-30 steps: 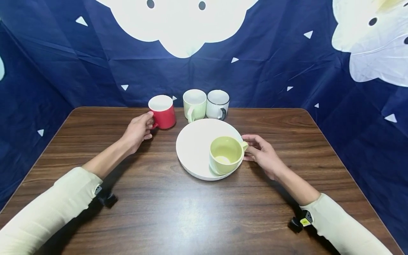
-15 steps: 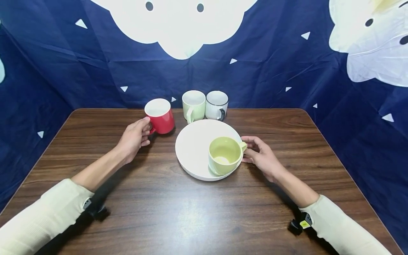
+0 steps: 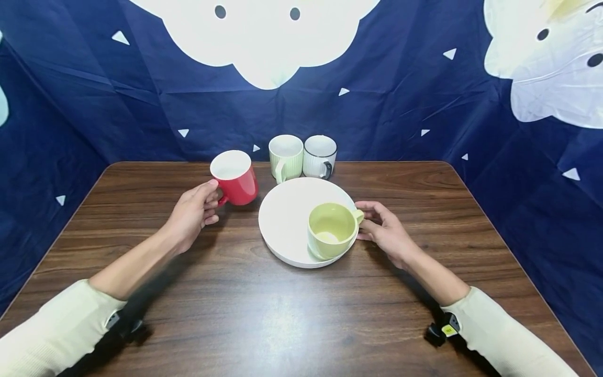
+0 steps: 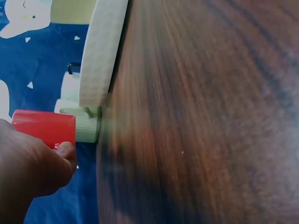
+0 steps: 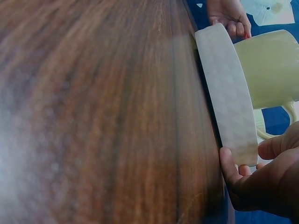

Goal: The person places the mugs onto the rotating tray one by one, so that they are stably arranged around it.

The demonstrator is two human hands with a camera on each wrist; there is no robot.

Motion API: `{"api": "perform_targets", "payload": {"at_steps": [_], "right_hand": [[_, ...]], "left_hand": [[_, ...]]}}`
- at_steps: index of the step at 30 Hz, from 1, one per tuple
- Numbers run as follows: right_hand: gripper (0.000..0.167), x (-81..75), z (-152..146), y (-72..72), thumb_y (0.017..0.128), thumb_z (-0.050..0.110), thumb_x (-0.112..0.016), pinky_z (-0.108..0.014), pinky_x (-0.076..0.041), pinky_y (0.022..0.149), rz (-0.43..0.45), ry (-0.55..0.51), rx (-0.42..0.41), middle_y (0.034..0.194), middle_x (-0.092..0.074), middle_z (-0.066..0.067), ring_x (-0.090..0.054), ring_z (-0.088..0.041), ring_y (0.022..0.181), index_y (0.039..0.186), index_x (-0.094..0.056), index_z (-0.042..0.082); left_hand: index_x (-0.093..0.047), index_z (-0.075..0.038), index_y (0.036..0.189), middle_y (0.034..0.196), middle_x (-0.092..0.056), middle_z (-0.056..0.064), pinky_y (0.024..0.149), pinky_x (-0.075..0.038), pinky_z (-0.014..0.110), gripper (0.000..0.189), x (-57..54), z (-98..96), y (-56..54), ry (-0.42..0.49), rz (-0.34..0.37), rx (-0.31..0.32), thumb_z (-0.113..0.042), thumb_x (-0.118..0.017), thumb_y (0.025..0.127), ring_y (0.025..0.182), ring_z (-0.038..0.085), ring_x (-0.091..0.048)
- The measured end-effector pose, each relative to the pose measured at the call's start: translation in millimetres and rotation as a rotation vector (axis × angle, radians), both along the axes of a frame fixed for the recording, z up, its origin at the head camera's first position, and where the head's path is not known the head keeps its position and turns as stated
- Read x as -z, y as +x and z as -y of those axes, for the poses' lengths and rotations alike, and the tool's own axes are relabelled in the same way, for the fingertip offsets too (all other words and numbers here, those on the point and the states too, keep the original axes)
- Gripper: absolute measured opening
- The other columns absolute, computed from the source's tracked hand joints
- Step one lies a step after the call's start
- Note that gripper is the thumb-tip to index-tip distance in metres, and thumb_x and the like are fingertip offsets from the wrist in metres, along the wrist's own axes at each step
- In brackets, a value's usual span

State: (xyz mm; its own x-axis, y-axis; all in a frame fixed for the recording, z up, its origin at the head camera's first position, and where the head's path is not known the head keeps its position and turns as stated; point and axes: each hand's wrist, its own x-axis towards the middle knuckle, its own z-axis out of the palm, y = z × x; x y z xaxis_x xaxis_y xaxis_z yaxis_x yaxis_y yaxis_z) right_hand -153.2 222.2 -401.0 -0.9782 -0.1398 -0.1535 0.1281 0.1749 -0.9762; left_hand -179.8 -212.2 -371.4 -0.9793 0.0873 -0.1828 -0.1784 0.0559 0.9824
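My left hand (image 3: 192,212) grips the handle of a red mug (image 3: 239,187) with a white inside. The mug is held tilted above the table, left of a round white plate (image 3: 282,225) with a raised rim. On the plate's right side stands a yellow-green mug (image 3: 325,246), its handle pointing right. My right hand (image 3: 388,230) holds the plate's right edge, just by that handle. In the right wrist view, one fingertip (image 5: 226,156) lies low against the plate's textured side (image 5: 224,88), with another digit near its rim.
Behind the plate, a pale green ribbed mug (image 3: 286,159) and a white mug (image 3: 319,154) with a black rim and handle stand side by side. The brown wooden table (image 3: 212,314) reaches a dark blue cloth backdrop (image 3: 118,104).
My left hand has drawn the red mug back toward me and slightly left, tilting and raising it. My right hand, the plate and the yellow-green mug have kept their places.
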Motion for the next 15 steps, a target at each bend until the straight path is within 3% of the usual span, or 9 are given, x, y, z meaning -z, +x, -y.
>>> {"api": "perform_targets", "payload": {"at_steps": [6,12,15], "right_hand": [[0.05,0.1,-0.1,-0.9,0.113,0.003,-0.061,-0.025,-0.066,0.096,-0.003,-0.003,0.007,0.137,-0.055,-0.016,-0.065,-0.01,0.114,0.16,-0.048,-0.004],[0.049,0.1,-0.6,-2.6,0.113,0.002,-0.06,-0.024,-0.066,0.095,-0.007,0.0,0.002,0.136,-0.055,-0.016,-0.064,-0.01,0.113,0.16,-0.048,-0.005],[0.05,0.6,-1.2,-3.7,0.112,0.002,-0.06,-0.024,-0.066,0.095,-0.008,0.003,0.002,0.136,-0.055,-0.016,-0.064,-0.011,0.114,0.16,-0.048,-0.005]], "left_hand": [[-0.058,-0.027,0.098,0.101,-0.051,-0.013,0.086,-0.056,0.024,0.033,-1.7,1.2,6.5,0.013,-0.015,-0.005,-0.051,-0.05,0.119,0.106,0.01,-0.052],[-0.047,-0.024,0.081,0.084,-0.042,-0.012,0.077,-0.052,0.024,0.046,-5.6,-0.2,14.8,0.058,-0.04,-0.016,-0.048,-0.052,0.12,0.082,0.008,-0.039],[-0.044,-0.023,0.079,0.081,-0.039,-0.012,0.074,-0.05,0.023,0.048,-8.7,-2.0,18.4,0.069,-0.052,-0.009,-0.046,-0.051,0.12,0.077,0.008,-0.034]]}}
